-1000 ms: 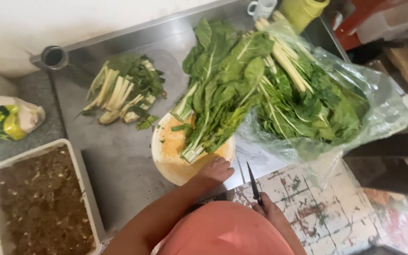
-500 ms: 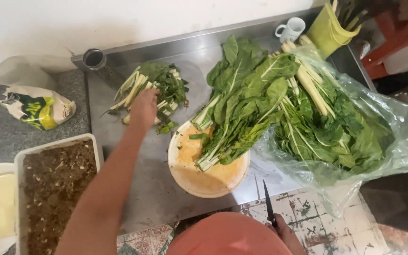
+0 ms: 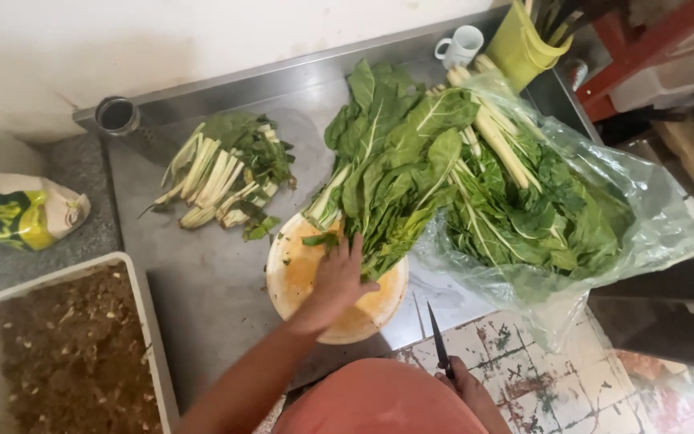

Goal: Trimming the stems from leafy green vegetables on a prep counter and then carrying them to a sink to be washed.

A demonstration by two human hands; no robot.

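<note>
While cut stems (image 3: pixel 222 173) lie piled on the worktop (image 3: pixel 202 281), the left hand (image 3: pixel 339 277), fingers spread, presses chard (image 3: pixel 391 173) on the board (image 3: pixel 303 269); the right hand (image 3: pixel 463 384) grips a knife (image 3: pixel 438 337). Most greens (image 3: pixel 532 205) remain uncut.

Bright, even daylight, soft and diffuse. Mild glare on steel counter (image 3: pixel 226 289) and plastic bag (image 3: pixel 644 233). Faint shadows under leafy greens (image 3: pixel 395 177). Mostly sharp; slight softness and wide-angle stretch at edges, bottom right corner blurred.
</note>
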